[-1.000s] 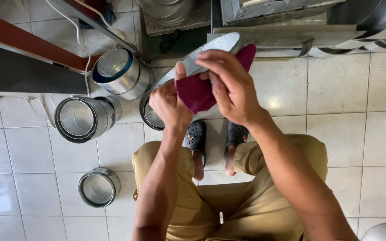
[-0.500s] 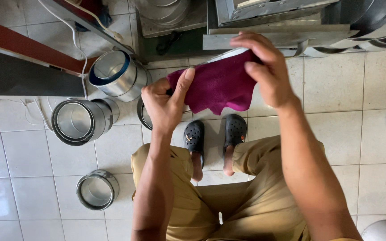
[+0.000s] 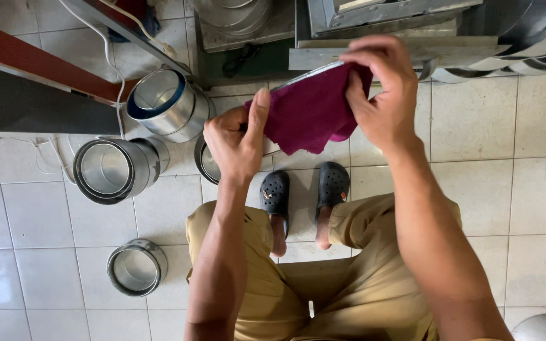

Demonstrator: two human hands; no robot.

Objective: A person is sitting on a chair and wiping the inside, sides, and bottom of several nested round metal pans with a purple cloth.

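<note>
Head view: I see my left hand (image 3: 235,142) and right hand (image 3: 380,95) raised over the tiled floor (image 3: 475,126), both gripping a dark red cloth (image 3: 311,113) wrapped over a thin metal piece (image 3: 308,73) whose bright edge shows along the cloth's top. My left fingers are closed on the cloth's left end, thumb pressed flat against it; my right fingers are clamped over its right end. The cloth hangs just above my black clogs (image 3: 304,189). To the left on the floor lie shiny metal cylinders: one tilted with a blue inner rim (image 3: 165,104), one on its side (image 3: 112,169), a short ring (image 3: 137,266) nearer my knee.
</note>
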